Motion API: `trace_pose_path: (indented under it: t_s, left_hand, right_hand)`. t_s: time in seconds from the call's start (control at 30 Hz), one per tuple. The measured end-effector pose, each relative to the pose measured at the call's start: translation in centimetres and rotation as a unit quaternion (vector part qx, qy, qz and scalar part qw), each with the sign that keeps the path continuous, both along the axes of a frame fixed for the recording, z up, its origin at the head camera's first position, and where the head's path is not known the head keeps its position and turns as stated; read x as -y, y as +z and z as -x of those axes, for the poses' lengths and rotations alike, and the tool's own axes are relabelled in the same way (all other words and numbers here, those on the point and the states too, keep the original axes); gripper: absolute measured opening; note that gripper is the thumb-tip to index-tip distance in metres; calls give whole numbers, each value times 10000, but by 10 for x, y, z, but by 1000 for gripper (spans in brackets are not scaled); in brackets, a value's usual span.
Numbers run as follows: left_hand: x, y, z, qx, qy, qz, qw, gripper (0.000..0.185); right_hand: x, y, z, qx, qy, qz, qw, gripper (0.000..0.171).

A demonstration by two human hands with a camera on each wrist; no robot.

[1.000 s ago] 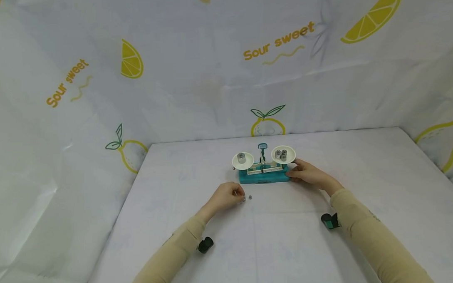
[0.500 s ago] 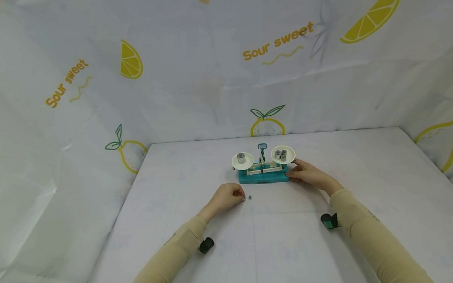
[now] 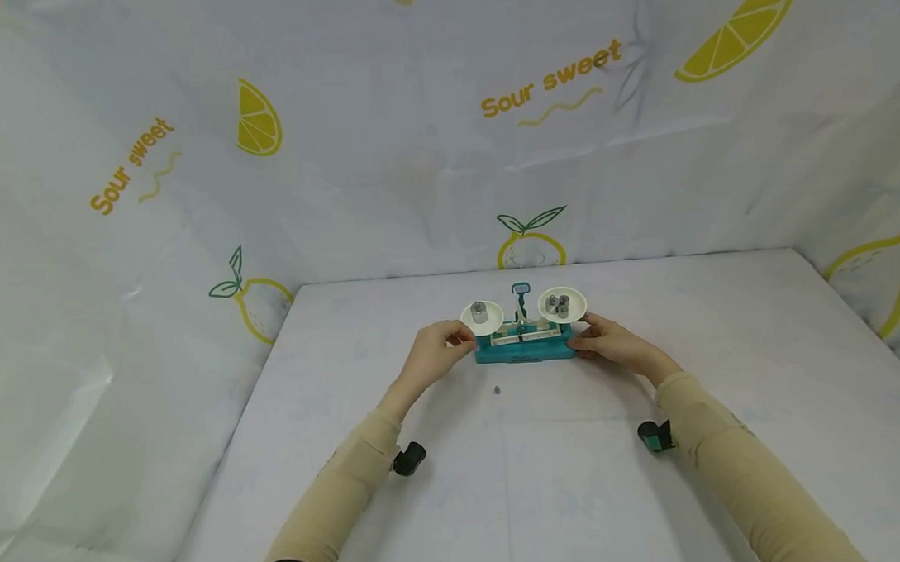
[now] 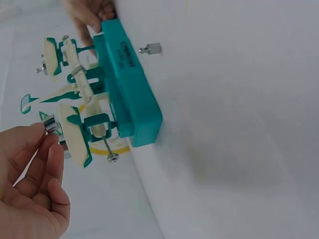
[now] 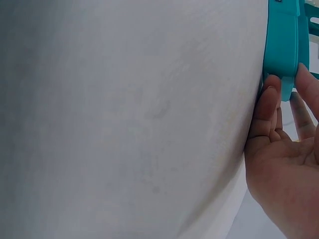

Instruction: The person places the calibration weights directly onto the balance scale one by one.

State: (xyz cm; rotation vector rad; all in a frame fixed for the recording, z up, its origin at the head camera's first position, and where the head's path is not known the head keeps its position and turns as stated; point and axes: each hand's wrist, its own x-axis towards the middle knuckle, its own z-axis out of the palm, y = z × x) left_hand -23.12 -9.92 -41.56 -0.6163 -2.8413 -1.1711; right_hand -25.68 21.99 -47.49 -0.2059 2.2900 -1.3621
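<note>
A: Left hand (image 3: 436,348) pinches a small metal weight (image 4: 49,123) at the left pan (image 3: 482,319), 9 o'clock of the teal plastic balance (image 3: 524,344).
B: Right hand (image 3: 608,342) grips its base; right pan (image 3: 562,306) holds three cylinders.

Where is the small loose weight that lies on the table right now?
In the head view the small loose weight lies alone on the white table, just in front of the teal balance scale, between the two forearms and nearer the left hand.
</note>
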Motion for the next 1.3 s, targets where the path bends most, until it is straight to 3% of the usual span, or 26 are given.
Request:
trace_pose_path:
  t_s: [0.2, 0.47, 0.77, 1.0, 1.1, 1.3]
  left_hand:
    - [-6, 10, 12, -220, 453, -23, 9987, 11]
    - [-11, 0, 24, -261, 704, -105, 9971, 10]
    - [-12, -5, 28, -355, 890, 53, 9954, 8]
    - [-12, -3, 28, -390, 877, 42, 9954, 8]
    - [-13, -2, 25, -561, 785, -47, 9953, 9]
    - [-15, -11, 8, -860, 16, -224, 9960, 10]
  right_hand:
    - [-1, -1, 0, -14, 1, -11, 10000, 74]
    - [1, -1, -1, 17, 39, 82, 10000, 72]
    - [2, -3, 0, 11, 65, 47, 10000, 74]
    - [1, -2, -1, -28, 76, 133, 9999, 73]
    - [1, -2, -1, -43, 72, 111, 9999, 73]
    - [-1, -1, 1, -66, 51, 32, 10000, 74]
